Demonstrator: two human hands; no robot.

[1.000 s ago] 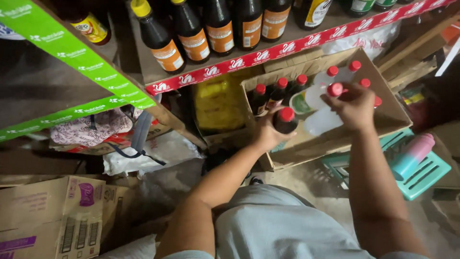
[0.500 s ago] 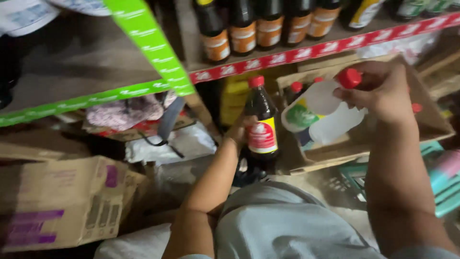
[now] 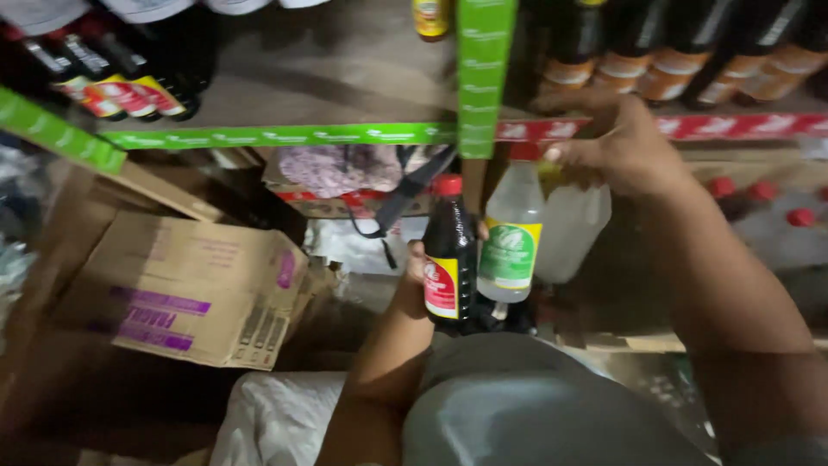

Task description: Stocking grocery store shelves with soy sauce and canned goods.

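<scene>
My left hand (image 3: 416,269) is wrapped tight around a dark bottle (image 3: 448,255). My right hand (image 3: 617,142) grips clear bottles (image 3: 539,229) by their tops, just under the shelf (image 3: 285,135). Both are lifted up, not put down yet. More bottles wait in the box (image 3: 776,216).

We have single view only: head camera, looking steeply down and forward over own torso. Very near; forearms fill lower frame. Faces shelf (image 3: 285,135) edge at top, cardboard box (image 3: 185,289) on floor at left. Frame tilted, blurred. No second view to share scene.
</scene>
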